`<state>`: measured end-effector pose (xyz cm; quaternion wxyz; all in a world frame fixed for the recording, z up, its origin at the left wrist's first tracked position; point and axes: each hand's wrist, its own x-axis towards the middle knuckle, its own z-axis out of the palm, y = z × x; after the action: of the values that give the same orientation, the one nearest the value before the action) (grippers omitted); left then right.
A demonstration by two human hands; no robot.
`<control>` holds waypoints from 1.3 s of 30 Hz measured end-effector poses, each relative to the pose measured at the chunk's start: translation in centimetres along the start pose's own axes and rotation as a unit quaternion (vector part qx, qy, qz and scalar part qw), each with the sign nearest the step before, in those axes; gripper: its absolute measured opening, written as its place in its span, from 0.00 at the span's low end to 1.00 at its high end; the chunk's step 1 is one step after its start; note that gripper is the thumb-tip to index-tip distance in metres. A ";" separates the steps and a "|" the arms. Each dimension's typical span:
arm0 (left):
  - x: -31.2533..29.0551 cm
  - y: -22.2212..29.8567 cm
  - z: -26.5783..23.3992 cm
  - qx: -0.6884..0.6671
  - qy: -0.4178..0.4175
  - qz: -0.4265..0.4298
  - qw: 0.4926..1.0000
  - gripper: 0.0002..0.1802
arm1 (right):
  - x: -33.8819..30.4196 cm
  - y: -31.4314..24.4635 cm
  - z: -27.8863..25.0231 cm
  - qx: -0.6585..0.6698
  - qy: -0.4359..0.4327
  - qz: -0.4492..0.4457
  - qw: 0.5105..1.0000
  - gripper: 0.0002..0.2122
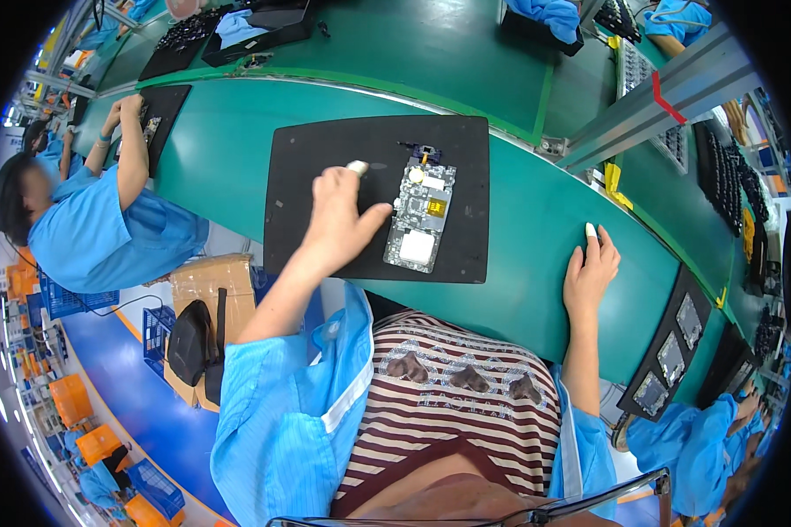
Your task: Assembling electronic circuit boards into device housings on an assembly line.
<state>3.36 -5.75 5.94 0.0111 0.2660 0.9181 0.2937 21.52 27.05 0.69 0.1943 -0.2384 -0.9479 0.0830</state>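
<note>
A circuit board (420, 218) with a yellow patch, a white square and a small dark module (425, 154) at its top end lies on a black mat (312, 149). My left hand (337, 211) is over the mat, just left of the board. Its thumb stretches toward the board's left edge, apart from the fingers, and one finger wears a white fingertip cover. Nothing shows in that hand. My right hand (593, 270) rests on the green tabletop (532, 237), right of the mat, fingers extended and holding nothing. It too has a white fingertip cover.
At the right, a dark mat (666, 351) bears several boards. A metal post (668, 97) slants over the bench's right side. On the left, a person in blue (114, 211) works at another black mat (169, 119). Black trays (259, 39) with blue cloth stand at the back.
</note>
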 end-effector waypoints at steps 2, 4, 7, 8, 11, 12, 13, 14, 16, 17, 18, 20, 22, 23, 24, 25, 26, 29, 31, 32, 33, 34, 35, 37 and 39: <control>-0.3 1.5 1.2 -0.005 -0.009 0.000 1.000 0.36 | 0.0 0.0 -0.1 0.009 -0.002 0.004 1.000 0.19; -0.7 2.9 2.3 0.005 -0.007 -0.003 1.000 0.39 | 0.1 0.0 0.0 0.018 -0.004 0.007 1.000 0.19; -1.1 5.4 3.6 0.020 -0.002 0.000 1.000 0.45 | 0.1 0.1 -0.2 0.022 -0.007 0.007 1.000 0.19; -1.1 5.9 4.0 0.032 -0.006 -0.009 0.999 0.46 | 0.1 0.1 -0.3 0.026 -0.004 0.006 1.000 0.19; -1.1 6.8 5.2 0.058 -0.002 -0.023 0.998 0.47 | 0.0 0.4 -0.2 0.038 -0.002 0.005 0.999 0.18; -1.1 7.1 5.5 0.071 0.007 -0.029 0.997 0.47 | 0.0 0.5 -0.2 0.045 -0.003 0.005 0.999 0.18; -1.2 7.4 5.8 0.074 0.008 -0.031 0.997 0.47 | 0.0 0.7 -0.1 0.048 -0.004 0.005 0.999 0.18; -1.1 7.7 6.1 0.089 0.017 -0.019 0.996 0.47 | 0.0 0.8 0.0 0.050 -0.006 0.009 0.999 0.18; -1.0 8.6 6.6 0.110 0.024 -0.004 0.994 0.48 | 0.0 1.1 0.1 0.055 -0.009 0.014 0.998 0.18; -1.2 8.7 6.6 0.109 0.029 -0.006 0.994 0.48 | 0.1 0.8 -0.1 0.053 -0.010 0.011 0.999 0.19; -1.3 8.7 6.5 0.109 0.036 0.001 0.993 0.49 | 0.2 0.4 -0.3 0.051 -0.012 0.008 0.999 0.19; -1.3 8.5 6.5 0.112 0.041 0.006 0.993 0.50 | 0.3 0.1 -0.4 0.052 -0.010 0.004 0.999 0.19; -0.8 7.8 5.7 0.120 0.059 -0.013 0.991 0.50 | 0.4 0.2 -0.3 0.056 -0.010 0.003 0.998 0.19; -0.5 7.2 5.1 0.122 0.076 -0.028 0.989 0.50 | 0.4 0.3 -0.3 0.059 -0.009 0.002 0.998 0.19; -0.1 6.2 4.3 0.138 0.099 -0.051 0.984 0.49 | 0.3 0.5 -0.2 0.062 -0.008 0.001 0.998 0.19; 0.1 4.6 3.4 0.160 0.129 -0.067 0.976 0.49 | 0.3 0.6 -0.2 0.062 -0.006 0.000 0.998 0.19; 0.3 2.4 2.8 0.191 0.158 -0.101 0.964 0.47 | 0.1 0.7 0.1 0.063 -0.006 0.002 0.998 0.19; -0.5 -2.9 -1.0 0.229 0.154 -0.217 0.936 0.44 | -0.1 0.9 0.0 0.062 -0.004 0.005 0.998 0.19; -2.0 -5.8 -3.3 0.113 0.082 -0.277 0.951 0.46 | 0.0 0.7 -0.1 0.064 -0.005 0.000 0.998 0.19; -2.5 -6.1 -3.8 0.126 0.068 -0.268 0.953 0.45 | 0.0 0.7 0.0 0.065 -0.006 0.003 0.998 0.19; -2.9 -6.4 -4.1 0.139 0.055 -0.259 0.954 0.43 | 0.0 0.7 0.0 0.066 -0.006 0.005 0.998 0.19; -2.9 -7.3 -4.3 0.140 0.057 -0.260 0.954 0.43 | 0.0 0.7 0.0 0.068 -0.006 0.003 0.998 0.19; -2.6 -8.2 -4.3 0.047 0.046 -0.248 0.967 0.40 | 0.1 0.6 0.0 0.061 -0.001 0.000 0.998 0.19; -2.7 -9.2 -4.4 -0.047 0.041 -0.234 0.970 0.38 | 0.2 0.7 0.1 0.057 0.006 -0.010 0.998 0.19; -2.0 -8.2 -5.1 -0.343 -0.029 -0.281 0.896 0.31 | 0.2 0.8 0.1 0.056 0.005 -0.004 0.998 0.19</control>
<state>0.22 -15.14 5.41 0.2104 -0.0146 0.7962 0.5671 21.71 27.86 0.47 0.2122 -0.2238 -0.9417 0.1345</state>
